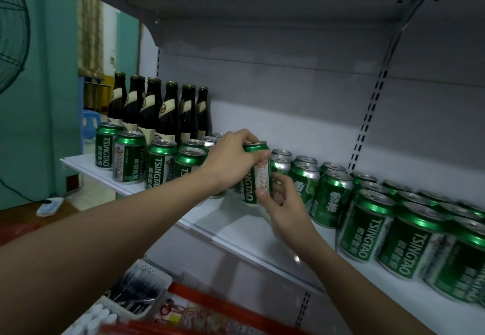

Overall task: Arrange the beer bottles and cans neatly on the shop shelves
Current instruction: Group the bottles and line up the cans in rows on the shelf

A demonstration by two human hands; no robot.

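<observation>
I see both hands meeting on one green Tsingtao can that stands upright near the middle of the white shelf. My left hand comes over from the left and grips the can around its top, fingers curled over the rim and the thumb pressed on the front just under it. My right hand reaches up from below and pinches the can's lower half, the thumb flat on the pale label and the other fingers wrapped round behind (I cannot see their tips). The can's base looks to be at or just above the shelf; I cannot tell whether it touches.

To the left of it stands a loose group of Tsingtao cans, some turned so the label faces sideways, and behind those a row of dark beer bottles with cream labels against the back panel. To the right, more green cans run along the shelf in rows, packed close and touching, with the nearest Tsingtao cans large at the front edge.

Below the shelf I see a white perforated basket with dark items in it and some red packaging. A fan guard shows at far left against a teal wall.
</observation>
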